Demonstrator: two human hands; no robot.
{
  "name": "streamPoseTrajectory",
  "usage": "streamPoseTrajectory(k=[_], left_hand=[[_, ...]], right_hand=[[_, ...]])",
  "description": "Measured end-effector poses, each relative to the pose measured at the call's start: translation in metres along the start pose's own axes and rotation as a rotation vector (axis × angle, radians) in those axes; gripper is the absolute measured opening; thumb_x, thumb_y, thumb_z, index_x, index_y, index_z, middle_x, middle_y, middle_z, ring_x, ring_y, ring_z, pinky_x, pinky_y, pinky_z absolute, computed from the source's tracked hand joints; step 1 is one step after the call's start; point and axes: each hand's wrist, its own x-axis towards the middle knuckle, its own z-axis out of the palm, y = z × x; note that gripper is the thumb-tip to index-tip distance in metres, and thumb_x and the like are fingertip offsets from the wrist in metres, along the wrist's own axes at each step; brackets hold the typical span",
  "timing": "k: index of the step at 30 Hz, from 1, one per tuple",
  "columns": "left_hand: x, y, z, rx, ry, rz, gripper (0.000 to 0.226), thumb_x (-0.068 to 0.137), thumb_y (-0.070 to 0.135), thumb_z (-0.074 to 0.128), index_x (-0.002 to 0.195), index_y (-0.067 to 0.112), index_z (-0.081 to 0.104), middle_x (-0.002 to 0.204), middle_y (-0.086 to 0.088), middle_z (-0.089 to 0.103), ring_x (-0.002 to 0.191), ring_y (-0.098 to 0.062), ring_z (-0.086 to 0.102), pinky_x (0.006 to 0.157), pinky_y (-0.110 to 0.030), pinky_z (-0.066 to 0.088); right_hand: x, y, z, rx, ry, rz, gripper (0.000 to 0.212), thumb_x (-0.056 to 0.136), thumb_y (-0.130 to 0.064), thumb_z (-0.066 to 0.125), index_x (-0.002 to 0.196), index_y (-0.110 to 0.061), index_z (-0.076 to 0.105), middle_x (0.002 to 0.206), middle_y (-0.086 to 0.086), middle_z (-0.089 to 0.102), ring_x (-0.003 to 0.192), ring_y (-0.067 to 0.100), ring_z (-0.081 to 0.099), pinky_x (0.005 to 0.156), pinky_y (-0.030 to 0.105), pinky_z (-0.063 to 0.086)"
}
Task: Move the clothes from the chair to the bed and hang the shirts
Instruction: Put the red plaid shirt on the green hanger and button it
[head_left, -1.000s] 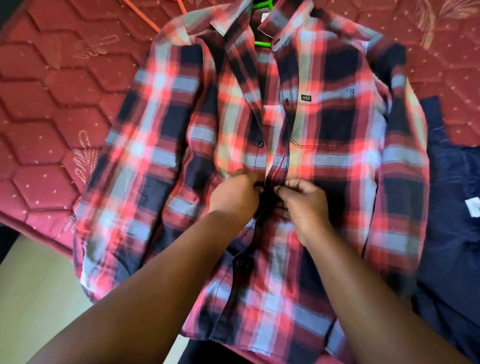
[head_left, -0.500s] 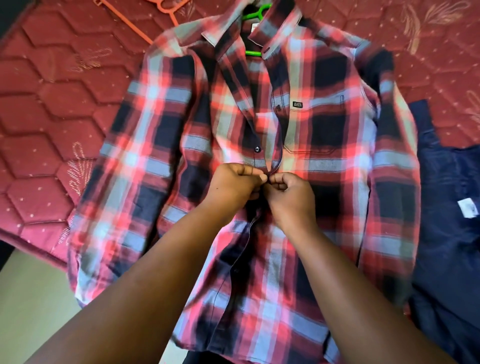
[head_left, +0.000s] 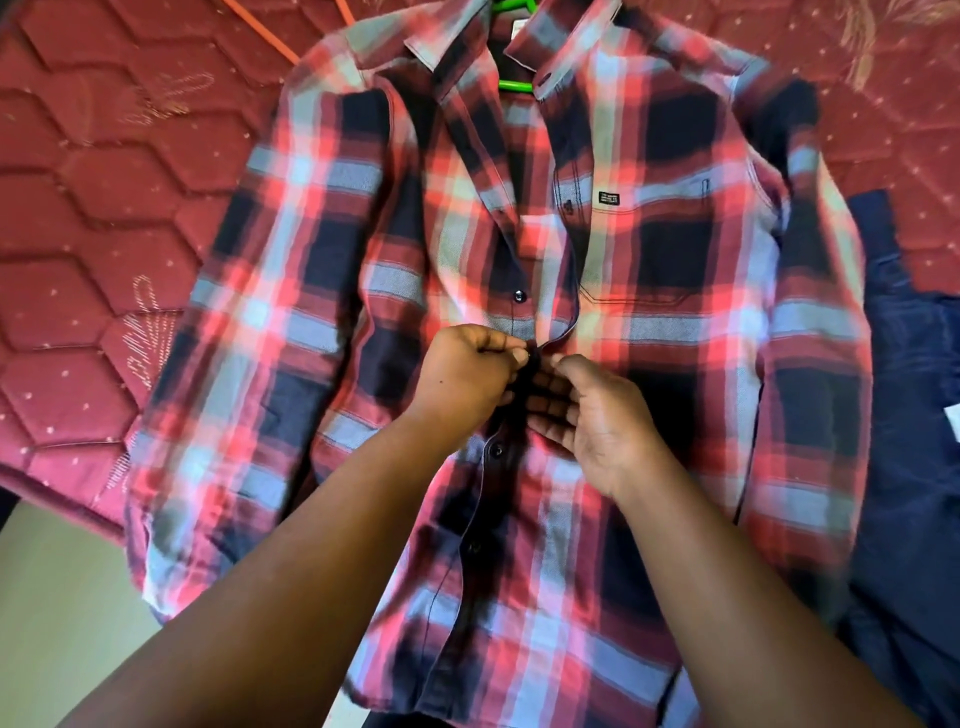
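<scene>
Two hands meet at the front placket of one plaid shirt (head_left: 675, 322) spread flat on the bed (head_left: 104, 208): the left hand (head_left: 467, 379) pinches its edge with curled fingers, the right hand (head_left: 597, 415) grips the opposite edge. One dark blue garment (head_left: 914, 415) lies beside it. One green hanger (head_left: 511, 83) sits inside the collar; one orange hanger (head_left: 270, 36) lies beyond
</scene>
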Motion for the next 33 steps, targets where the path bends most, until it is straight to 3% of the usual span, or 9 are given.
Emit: streamPoseTrajectory(k=[5,9,12,16,18,22,25,28,33], left_hand=[[0.000,0.004,0.000,0.011,-0.050,-0.042,0.025,0.093,0.002,0.060,0.074,0.018,0.063,0.065,0.000,0.058,0.060,-0.006,0.055,0.055,-0.020,0.053],[0.001,0.004,0.000,-0.107,-0.027,-0.132,0.021,0.092,-0.001,0.056,0.077,0.011,0.063,0.072,-0.005,0.062,0.065,-0.014,0.060,0.056,-0.022,0.054],[-0.001,-0.001,0.002,-0.127,0.019,-0.137,0.008,0.086,0.007,0.069,0.078,0.005,0.067,0.072,-0.012,0.063,0.061,-0.021,0.060,0.061,-0.028,0.052],[0.001,-0.010,0.009,-0.089,0.170,-0.106,0.024,0.081,0.009,0.074,0.059,0.011,0.065,0.059,-0.011,0.062,0.055,-0.020,0.055,0.059,-0.029,0.049],[0.000,-0.010,0.014,-0.054,0.231,-0.107,0.027,0.083,0.012,0.073,0.058,0.011,0.064,0.059,-0.009,0.061,0.056,-0.019,0.054,0.057,-0.029,0.047],[0.000,-0.009,0.019,-0.135,0.288,-0.164,0.027,0.085,0.010,0.071,0.059,0.013,0.064,0.062,-0.007,0.065,0.065,-0.022,0.061,0.070,-0.036,0.055],[0.003,-0.007,0.019,-0.223,0.286,-0.211,0.021,0.088,0.008,0.068,0.068,0.013,0.068,0.068,-0.007,0.067,0.070,-0.023,0.064,0.074,-0.036,0.056],[0.006,-0.010,0.020,-0.215,0.299,-0.233,0.022,0.091,0.008,0.064,0.070,0.012,0.065,0.068,-0.005,0.065,0.067,-0.020,0.061,0.068,-0.030,0.053],[0.010,-0.018,0.023,-0.205,0.326,-0.217,0.028,0.091,0.002,0.060,0.065,0.012,0.063,0.071,-0.006,0.066,0.077,-0.021,0.062,0.089,-0.042,0.054]], right_hand=[[0.007,-0.002,-0.003,-0.051,-0.040,0.016,0.002,0.088,-0.013,0.068,0.086,-0.013,0.067,0.080,0.004,0.068,0.069,0.018,0.062,0.065,0.029,0.055],[0.010,0.003,0.002,-0.103,0.008,-0.026,0.011,0.086,-0.013,0.071,0.076,-0.015,0.066,0.066,0.002,0.066,0.055,0.011,0.061,0.054,0.023,0.055],[0.012,0.011,0.010,-0.208,0.084,-0.134,0.020,0.087,-0.010,0.071,0.069,-0.015,0.064,0.056,0.002,0.061,0.047,0.011,0.056,0.049,0.025,0.052],[0.015,0.029,0.016,-0.438,0.197,-0.400,0.014,0.083,-0.024,0.073,0.071,-0.017,0.069,0.065,0.002,0.069,0.061,0.022,0.064,0.063,0.043,0.056],[0.013,0.033,0.016,-0.564,0.231,-0.475,0.015,0.085,-0.031,0.068,0.081,-0.017,0.071,0.073,0.001,0.072,0.069,0.024,0.067,0.065,0.043,0.056],[0.010,0.034,0.016,-0.700,0.250,-0.564,0.018,0.090,-0.034,0.061,0.087,-0.018,0.070,0.080,0.000,0.071,0.073,0.024,0.067,0.064,0.040,0.054],[0.007,0.031,0.019,-0.753,0.245,-0.579,0.015,0.091,-0.030,0.057,0.086,-0.020,0.068,0.082,0.000,0.070,0.074,0.024,0.065,0.064,0.039,0.053],[0.002,0.023,0.023,-0.810,0.245,-0.549,0.016,0.092,-0.025,0.054,0.084,-0.021,0.067,0.083,0.000,0.069,0.075,0.023,0.063,0.062,0.035,0.051],[0.003,0.005,0.027,-0.784,0.253,-0.350,0.015,0.089,-0.018,0.058,0.082,-0.020,0.071,0.085,0.001,0.073,0.079,0.022,0.067,0.065,0.027,0.049]])
